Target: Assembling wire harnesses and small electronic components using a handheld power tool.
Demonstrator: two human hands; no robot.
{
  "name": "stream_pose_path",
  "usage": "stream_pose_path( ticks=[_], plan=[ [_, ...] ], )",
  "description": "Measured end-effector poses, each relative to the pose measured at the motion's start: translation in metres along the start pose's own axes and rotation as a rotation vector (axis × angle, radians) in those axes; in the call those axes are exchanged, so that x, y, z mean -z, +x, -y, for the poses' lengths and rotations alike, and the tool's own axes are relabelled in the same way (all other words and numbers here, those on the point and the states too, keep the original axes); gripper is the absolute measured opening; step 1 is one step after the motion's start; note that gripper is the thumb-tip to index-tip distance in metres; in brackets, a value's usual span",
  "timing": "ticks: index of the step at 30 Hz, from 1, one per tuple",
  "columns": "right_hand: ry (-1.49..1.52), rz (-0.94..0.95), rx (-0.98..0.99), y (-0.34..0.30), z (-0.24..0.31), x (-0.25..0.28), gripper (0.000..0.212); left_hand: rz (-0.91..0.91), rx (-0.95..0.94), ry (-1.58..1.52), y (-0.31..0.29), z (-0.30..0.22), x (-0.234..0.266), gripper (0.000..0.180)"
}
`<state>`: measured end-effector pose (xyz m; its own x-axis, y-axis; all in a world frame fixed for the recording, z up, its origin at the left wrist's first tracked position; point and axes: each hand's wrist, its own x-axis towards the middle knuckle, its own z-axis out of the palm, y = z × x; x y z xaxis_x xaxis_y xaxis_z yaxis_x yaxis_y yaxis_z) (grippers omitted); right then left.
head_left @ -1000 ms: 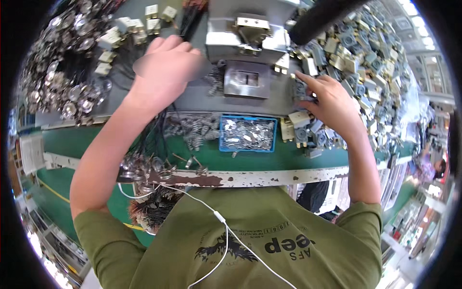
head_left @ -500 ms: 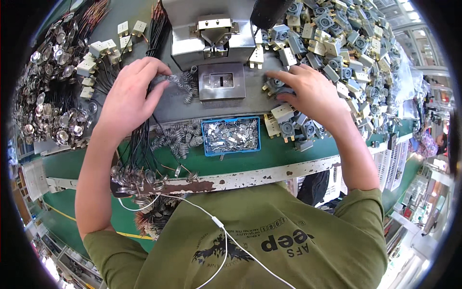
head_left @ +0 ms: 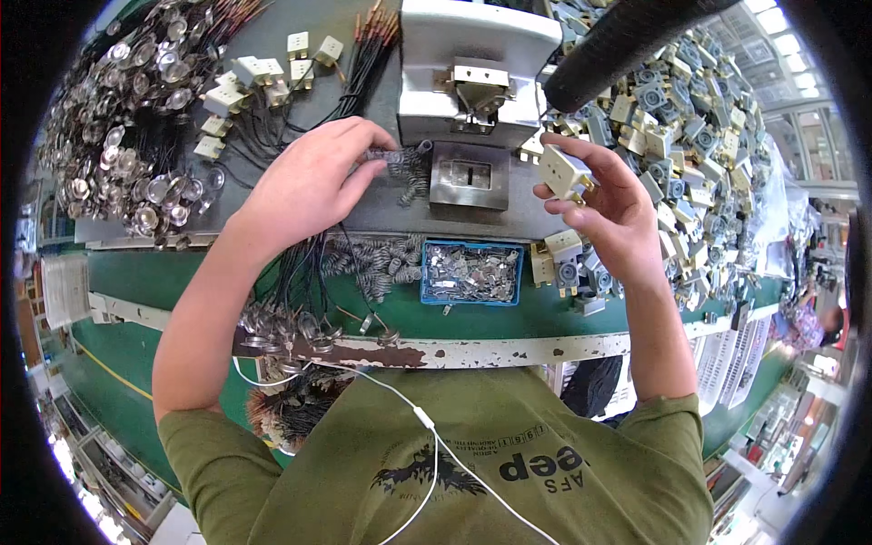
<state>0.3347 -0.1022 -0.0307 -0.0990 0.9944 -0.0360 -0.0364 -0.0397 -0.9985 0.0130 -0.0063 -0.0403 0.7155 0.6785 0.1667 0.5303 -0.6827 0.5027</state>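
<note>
My right hand (head_left: 621,211) holds up a cream-coloured plastic block (head_left: 559,169) with small holes in its face and brass prongs, gripped between fingers and thumb. My left hand (head_left: 313,177) is closed in a pinch on a small metal coil spring (head_left: 389,156), beside a little heap of loose springs (head_left: 416,182). Between the two hands sits a steel fixture block (head_left: 470,198) with a rectangular recess and a dark slot. Behind it stands a metal press (head_left: 481,54). Nearer me, a blue tray (head_left: 425,295) holds many small metal pieces.
Cream and grey blocks (head_left: 699,136) are piled at right. Metal discs on black wires (head_left: 150,191) crowd the left, near several wired cream blocks (head_left: 259,71). More springs (head_left: 377,263) lie beside the tray. A black tube (head_left: 627,50) slants overhead. The worn bench edge (head_left: 509,351) runs before me.
My right hand has picked a cream block from the pile and lifted it, turning toward the fixture. My left hand keeps its pinch at the springs. The view has shifted.
</note>
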Motion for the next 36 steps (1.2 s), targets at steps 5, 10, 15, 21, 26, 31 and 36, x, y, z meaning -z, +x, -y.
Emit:
stream_pose_path(
  ticks=[5, 10, 15, 21, 26, 31, 36],
  plan=[
    [-0.790, 0.154, 0.367, 0.015, -0.004, -0.030, 0.040, 0.016, -0.016, 0.018, -0.004, 0.003, -0.001, 0.018],
    [-0.969, 0.149, 0.272, 0.028, -0.020, -0.038, 0.036, 0.006, -0.012, 0.039, -0.007, 0.000, 0.001, 0.018],
    [-1.144, 0.164, 0.598, 0.038, -0.033, -0.042, 0.033, 0.010, -0.012, 0.035, -0.009, 0.001, 0.002, 0.019],
    [-1.119, 0.065, 0.655, 0.029, -0.026, -0.049, 0.039, 0.009, 0.011, -0.041, -0.009, -0.002, 0.006, 0.019],
    [-0.661, 0.170, 0.299, 0.036, -0.002, -0.091, 0.035, 0.017, 0.142, -0.313, -0.009, -0.016, 0.008, 0.021],
    [-0.528, 0.072, 0.252, 0.039, -0.015, -0.098, 0.020, -0.069, 0.163, -0.424, -0.012, -0.021, 0.005, 0.029],
    [-0.389, 0.093, 0.083, 0.046, -0.014, -0.100, 0.018, -0.036, 0.195, -0.404, -0.012, -0.023, 0.015, 0.028]
  ],
)
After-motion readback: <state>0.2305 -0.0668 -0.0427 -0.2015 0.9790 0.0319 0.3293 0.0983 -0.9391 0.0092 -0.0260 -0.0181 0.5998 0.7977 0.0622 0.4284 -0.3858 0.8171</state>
